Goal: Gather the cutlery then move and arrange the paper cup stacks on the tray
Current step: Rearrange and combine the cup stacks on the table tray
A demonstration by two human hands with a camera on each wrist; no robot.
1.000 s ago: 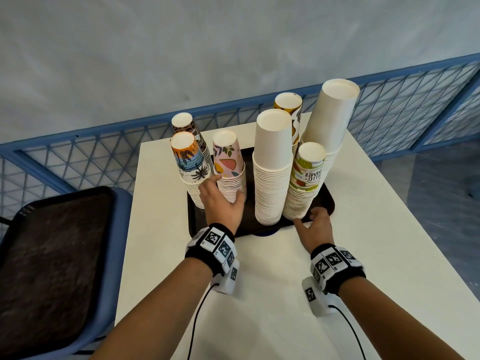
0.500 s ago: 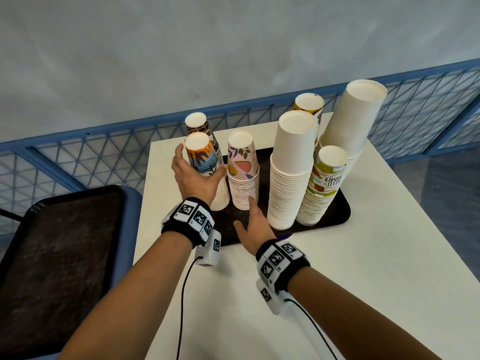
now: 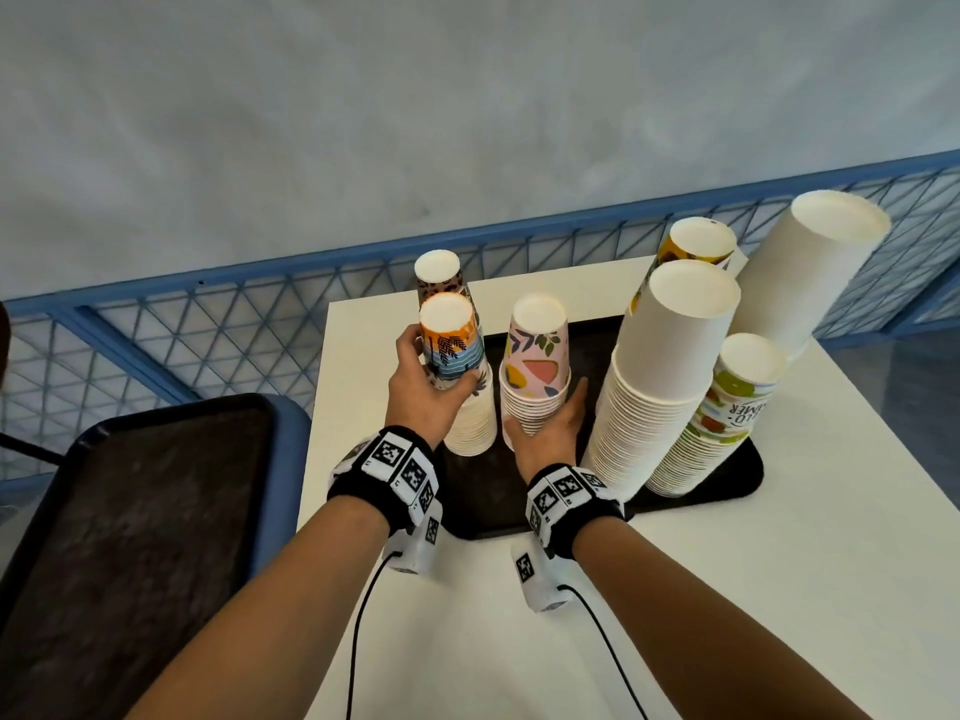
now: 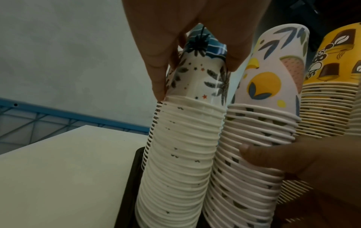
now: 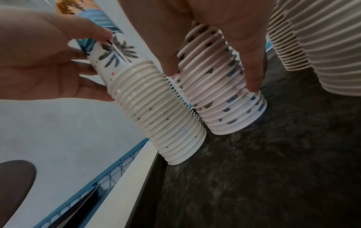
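Observation:
Several upturned paper cup stacks stand on a black tray [image 3: 727, 478]. My left hand [image 3: 439, 366] grips the top cup of the palm-print stack [image 3: 470, 418] at the tray's left end; in the left wrist view its fingers [image 4: 159, 83] pinch that stack [image 4: 181, 154] just above the rims. My right hand [image 3: 543, 407] holds the pink fruit-print stack [image 3: 535, 376] low down. The right wrist view shows its fingers [image 5: 254, 80] curled round the rims of that stack [image 5: 224, 108], beside the palm-print stack [image 5: 162, 115]. No cutlery is in view.
Right of my hands stand a tall white stack [image 3: 654, 397], a green-print stack [image 3: 727, 407], a taller white stack [image 3: 815, 267] and a yellow stack [image 3: 696, 246]. A dark-patterned stack [image 3: 439, 272] is behind. White table [image 3: 779, 589]; another dark tray [image 3: 130, 537] left; blue mesh railing [image 3: 208, 335].
My left hand rose from between the stacks to grip the palm-print stack's top. My right hand left the tray's front right edge and took hold of the pink stack.

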